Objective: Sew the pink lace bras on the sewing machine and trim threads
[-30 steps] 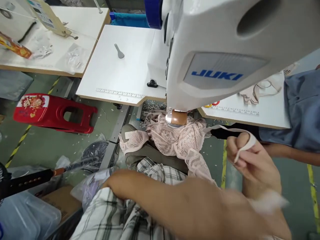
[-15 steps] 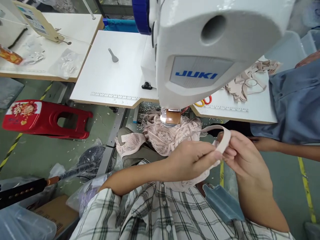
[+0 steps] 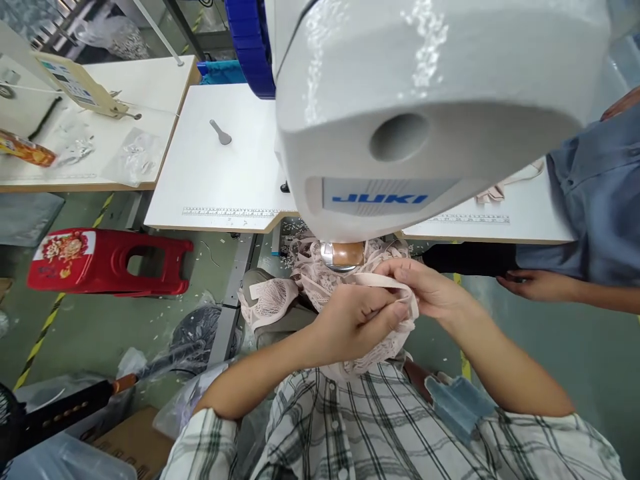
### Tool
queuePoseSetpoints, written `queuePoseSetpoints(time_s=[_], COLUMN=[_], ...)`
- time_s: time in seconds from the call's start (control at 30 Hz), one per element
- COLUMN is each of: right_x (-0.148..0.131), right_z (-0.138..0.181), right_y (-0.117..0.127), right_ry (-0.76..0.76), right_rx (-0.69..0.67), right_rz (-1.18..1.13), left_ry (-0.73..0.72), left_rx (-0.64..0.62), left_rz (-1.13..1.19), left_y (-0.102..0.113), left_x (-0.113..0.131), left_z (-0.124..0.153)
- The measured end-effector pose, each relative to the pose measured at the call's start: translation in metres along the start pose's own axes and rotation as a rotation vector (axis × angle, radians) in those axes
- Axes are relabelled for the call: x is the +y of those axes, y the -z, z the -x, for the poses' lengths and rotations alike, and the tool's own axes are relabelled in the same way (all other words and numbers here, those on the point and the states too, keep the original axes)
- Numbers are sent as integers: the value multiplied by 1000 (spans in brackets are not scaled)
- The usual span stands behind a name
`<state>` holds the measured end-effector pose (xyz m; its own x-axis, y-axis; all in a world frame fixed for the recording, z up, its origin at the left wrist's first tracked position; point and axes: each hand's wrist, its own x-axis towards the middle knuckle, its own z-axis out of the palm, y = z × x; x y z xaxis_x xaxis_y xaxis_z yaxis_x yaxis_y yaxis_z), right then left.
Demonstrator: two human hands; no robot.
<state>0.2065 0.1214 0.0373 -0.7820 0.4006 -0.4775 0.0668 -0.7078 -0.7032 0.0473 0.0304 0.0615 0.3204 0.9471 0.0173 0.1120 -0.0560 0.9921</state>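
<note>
Between my hands is the pale pink strap of a lace bra, curved into a small loop. My left hand pinches it with thumb and forefinger. On the far side of the loop, my right hand grips the same strap, its fingertips partly hidden behind it. Pink lace fabric hangs below my left hand over my lap. A pink lace cup lies to the left on a dark padded surface. Just ahead, more lace lies beneath the head of a white JUKI sewing machine.
White worktables flank the machine. A small grey tool lies on the left one. A red plastic stool is on the floor at left. At right a person in a blue garment stands close, one hand hanging low.
Both hands have moved left and closer to the machine, carrying the strap. The strap loop is now lower and flatter. My view has shifted, so the machine head appears lower and larger.
</note>
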Motion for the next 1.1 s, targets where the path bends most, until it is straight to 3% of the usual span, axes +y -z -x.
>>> queuePoseSetpoints(time_s=[0.1,0.17,0.3,0.4,0.47,0.67,0.8,0.97,1.1], right_x=[-5,-8,-13,-19,-24,-36,-40,-43,-44], right_z=[-1,-4,-19,-31,-37,-54,-63,-64,-65], right_y=[-2,-3,-2,1,2,3,2,1,3], right_ry=[-28,40,392,497,507,698,795,740,714], right_rx=[-19,58,339,396,402,528,556,539,517], right_rz=[-23,-41,-48,132,282,748,894,970,1016], left_ry=[-24,-74,-254,-203,-128,-15,-14,31,147], left_rx=[-8,40,296,497,547,408,249,108,107], left_rz=[-52,-153,-629,-995,-1120,-947,-955,-1018,-893], left_y=[5,10,22,29,31,43,58,61,55], left_x=[1,-2,-22,-35,-36,-26,-26,-15,-2], left_z=[-2,0,7,10,10,11,13,9,7])
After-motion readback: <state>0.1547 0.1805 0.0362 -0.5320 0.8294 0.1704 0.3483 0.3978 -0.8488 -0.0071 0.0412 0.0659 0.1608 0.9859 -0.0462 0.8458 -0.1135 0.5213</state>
